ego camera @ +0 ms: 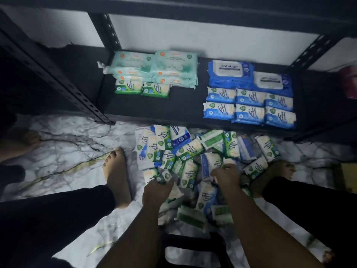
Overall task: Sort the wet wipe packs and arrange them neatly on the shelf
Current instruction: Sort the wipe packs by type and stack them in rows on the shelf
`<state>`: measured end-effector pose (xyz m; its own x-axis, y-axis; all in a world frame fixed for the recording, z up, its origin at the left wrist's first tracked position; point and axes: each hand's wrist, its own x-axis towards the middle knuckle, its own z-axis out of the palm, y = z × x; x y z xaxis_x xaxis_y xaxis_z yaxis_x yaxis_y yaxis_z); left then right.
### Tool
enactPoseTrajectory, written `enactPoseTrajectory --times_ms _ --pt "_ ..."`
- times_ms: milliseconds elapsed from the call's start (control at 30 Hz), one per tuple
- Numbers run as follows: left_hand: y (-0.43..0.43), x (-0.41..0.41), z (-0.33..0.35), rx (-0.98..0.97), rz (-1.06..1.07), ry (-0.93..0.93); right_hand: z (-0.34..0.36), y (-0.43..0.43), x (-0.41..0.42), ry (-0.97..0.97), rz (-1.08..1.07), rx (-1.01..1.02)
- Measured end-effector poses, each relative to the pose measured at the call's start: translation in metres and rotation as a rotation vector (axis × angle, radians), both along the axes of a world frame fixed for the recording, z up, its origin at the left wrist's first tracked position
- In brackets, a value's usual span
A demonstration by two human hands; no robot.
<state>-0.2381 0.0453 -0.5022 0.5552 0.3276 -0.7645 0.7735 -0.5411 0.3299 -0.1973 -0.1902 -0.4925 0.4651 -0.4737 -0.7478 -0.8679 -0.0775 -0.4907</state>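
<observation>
A loose pile of small wet wipe packs, green and blue, lies on the marble floor in front of the black shelf. My left hand grips a small green pack at the pile's near left. My right hand reaches into the pile's middle with curled fingers on a pack; which pack it holds is hidden. On the shelf, large mint-green packs are stacked at the left with two small green packs in front. Large blue antabax packs sit at the right, with several small blue packs in rows before them.
My bare feet stand on either side of the pile. A slotted black shelf post comes down at the left. A black stool frame is below my arms. A pink object sits at the shelf's far right.
</observation>
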Motion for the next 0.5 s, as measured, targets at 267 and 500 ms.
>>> enactPoseTrajectory --times_ms 267,500 --pt "-0.007 0.010 0.062 -0.464 0.263 -0.248 0.057 0.019 -0.019 -0.001 -0.181 0.471" --pt "-0.003 0.014 0.072 -0.647 0.247 -0.147 0.096 0.021 -0.021 -0.307 -0.049 0.513"
